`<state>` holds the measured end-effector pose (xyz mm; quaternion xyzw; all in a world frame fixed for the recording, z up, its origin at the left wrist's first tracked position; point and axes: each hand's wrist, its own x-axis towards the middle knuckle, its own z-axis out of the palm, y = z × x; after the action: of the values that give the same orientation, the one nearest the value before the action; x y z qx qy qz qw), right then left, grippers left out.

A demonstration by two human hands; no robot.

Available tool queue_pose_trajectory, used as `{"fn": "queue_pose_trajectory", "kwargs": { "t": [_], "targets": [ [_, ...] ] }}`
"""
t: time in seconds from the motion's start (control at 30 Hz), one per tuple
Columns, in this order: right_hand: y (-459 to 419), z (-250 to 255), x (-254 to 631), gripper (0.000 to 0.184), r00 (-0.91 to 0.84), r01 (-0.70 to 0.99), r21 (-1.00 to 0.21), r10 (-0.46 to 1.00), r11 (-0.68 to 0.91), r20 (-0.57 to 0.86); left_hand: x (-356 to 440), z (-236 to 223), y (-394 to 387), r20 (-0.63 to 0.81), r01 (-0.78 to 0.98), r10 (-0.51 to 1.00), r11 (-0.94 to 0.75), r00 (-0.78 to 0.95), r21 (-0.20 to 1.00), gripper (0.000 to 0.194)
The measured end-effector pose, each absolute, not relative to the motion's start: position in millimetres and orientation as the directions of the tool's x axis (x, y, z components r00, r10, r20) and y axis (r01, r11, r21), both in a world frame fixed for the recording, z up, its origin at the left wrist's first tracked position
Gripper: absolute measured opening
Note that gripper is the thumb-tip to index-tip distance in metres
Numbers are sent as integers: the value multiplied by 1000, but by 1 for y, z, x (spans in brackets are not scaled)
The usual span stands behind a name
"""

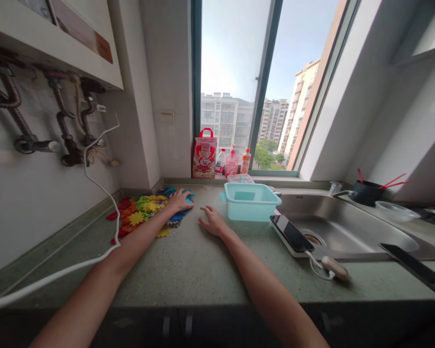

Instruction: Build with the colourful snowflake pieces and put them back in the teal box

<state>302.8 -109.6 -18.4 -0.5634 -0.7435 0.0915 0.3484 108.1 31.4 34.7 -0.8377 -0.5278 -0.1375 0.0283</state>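
Observation:
A heap of flat, gear-shaped plastic pieces (pixel 141 212) in red, yellow, green and blue lies on the speckled green counter (pixel 199 270) by the left wall. My left hand (pixel 181 199) rests on the blue pieces at the heap's right end, fingers curled over them. My right hand (pixel 212 221) lies flat on the bare counter just right of the heap, fingers spread, holding nothing. A light blue plastic tub (pixel 249 202) stands right of that hand.
A steel sink (pixel 351 227) fills the right side, with a phone (pixel 292 233) on its left rim and a white cable trailing off. A white cord (pixel 94 183) hangs from wall pipes across the counter. Bottles (pixel 232 162) and a red bag (pixel 205 153) stand at the window.

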Motion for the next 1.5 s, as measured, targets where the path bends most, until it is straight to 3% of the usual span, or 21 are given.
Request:
{"fn": "queue_pose_trajectory", "kwargs": {
  "t": [0.17, 0.3, 0.4, 0.53, 0.87, 1.1, 1.17, 1.27, 1.4, 1.5],
  "targets": [
    [-111, -17, 303, 56, -134, 787, -512, 905, 345, 404, 61, 42, 12, 231, 771, 756, -636, 612, 40, 66],
    [-112, -16, 304, 56, -139, 790, -509, 908, 342, 394, 39, 54, 1, 190, 720, 715, -692, 673, 56, 76],
    [-112, -16, 304, 55, -136, 796, -505, 911, 335, 389, 36, 59, -2, 261, 752, 742, -654, 617, 83, 73],
    [-112, -15, 305, 53, -131, 792, -508, 907, 339, 400, 39, 64, 3, 301, 833, 799, -553, 520, 26, 70],
    [-108, -17, 305, 50, -135, 792, -502, 902, 347, 410, 29, 72, 16, 318, 807, 765, -590, 560, -2, 36],
    [-108, -18, 306, 48, -136, 787, -504, 896, 357, 423, 20, 91, 0, 377, 821, 767, -570, 520, 27, 25],
    [-108, -17, 307, 48, -143, 775, -511, 891, 372, 431, 23, 98, -18, 438, 799, 720, -601, 538, 7, 22],
    [-107, -16, 306, 43, -143, 742, -541, 882, 396, 449, 38, 92, -57, 529, 658, 517, -745, 673, -110, 17],
    [-109, -14, 304, 40, -117, 716, -578, 884, 391, 453, 67, 56, -109, 426, 423, 296, -873, 855, -242, 15],
    [-112, -11, 303, 37, -153, 723, -566, 891, 396, 429, 76, 39, -130, 391, 340, 248, -922, 886, -186, 31]
  ]
}}
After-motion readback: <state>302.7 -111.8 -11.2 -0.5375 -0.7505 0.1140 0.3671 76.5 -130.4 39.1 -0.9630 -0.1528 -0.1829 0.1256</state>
